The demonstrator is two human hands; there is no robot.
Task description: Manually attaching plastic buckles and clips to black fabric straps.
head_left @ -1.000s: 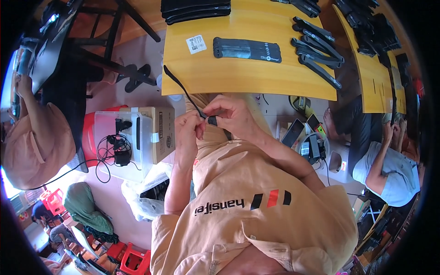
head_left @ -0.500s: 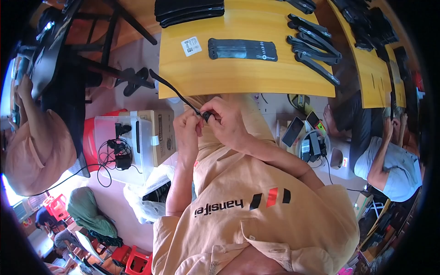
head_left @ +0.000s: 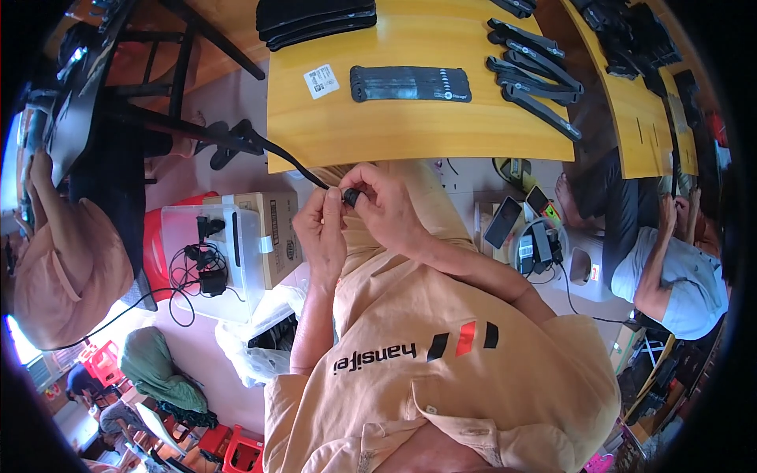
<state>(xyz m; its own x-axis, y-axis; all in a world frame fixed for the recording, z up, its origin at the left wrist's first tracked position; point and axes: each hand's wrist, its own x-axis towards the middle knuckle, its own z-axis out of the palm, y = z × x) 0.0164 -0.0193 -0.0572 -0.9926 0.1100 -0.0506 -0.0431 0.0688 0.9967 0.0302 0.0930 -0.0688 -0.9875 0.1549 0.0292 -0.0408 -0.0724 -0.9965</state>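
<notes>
Both your hands pinch the near end of a thin black strap [head_left: 292, 162] just below the table [head_left: 410, 130] edge, left hand [head_left: 323, 229] and right hand [head_left: 382, 205] fingertips pressed together on it; it looks light and floppy, so grip near that end.

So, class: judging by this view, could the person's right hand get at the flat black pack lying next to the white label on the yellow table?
Probably yes. The flat black pack lies uncovered on the table, with bare tabletop between it and the near edge. But the right hand is pinching the black strap and must let go first.
</notes>
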